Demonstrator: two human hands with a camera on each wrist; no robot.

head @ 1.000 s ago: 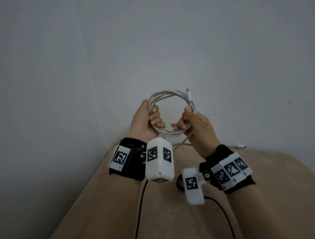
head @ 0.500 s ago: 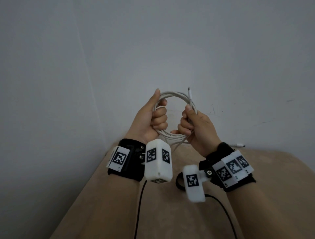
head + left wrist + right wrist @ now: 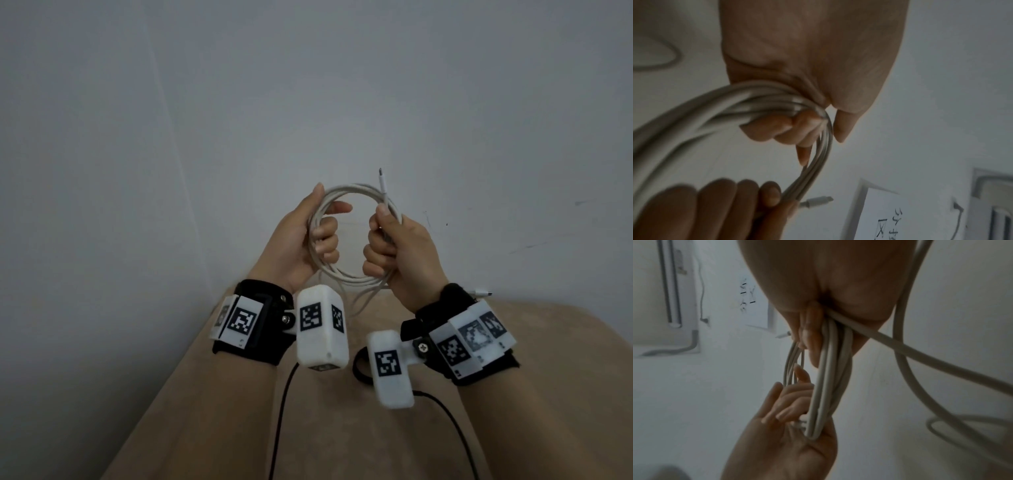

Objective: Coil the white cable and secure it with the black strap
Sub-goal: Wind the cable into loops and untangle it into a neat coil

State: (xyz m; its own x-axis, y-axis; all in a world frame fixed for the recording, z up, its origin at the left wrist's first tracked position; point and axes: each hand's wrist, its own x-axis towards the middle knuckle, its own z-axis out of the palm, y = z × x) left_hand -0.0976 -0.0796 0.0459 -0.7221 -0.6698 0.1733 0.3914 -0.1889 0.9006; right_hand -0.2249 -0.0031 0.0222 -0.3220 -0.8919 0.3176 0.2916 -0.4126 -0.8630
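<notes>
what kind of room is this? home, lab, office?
Probably a plain indoor room used for data capture; I cannot tell home from office. A bare grey-white wall, a beige padded surface set against it, and a paper sign with handwritten characters beside wall-mounted conduit.

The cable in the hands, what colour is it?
White, a bit greyish in the dim light; the cable shows best in the head view.

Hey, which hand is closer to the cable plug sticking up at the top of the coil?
Right. The right hand grips the coil just below the upright plug. The left hand holds the coil's opposite side, farther from it.
</notes>
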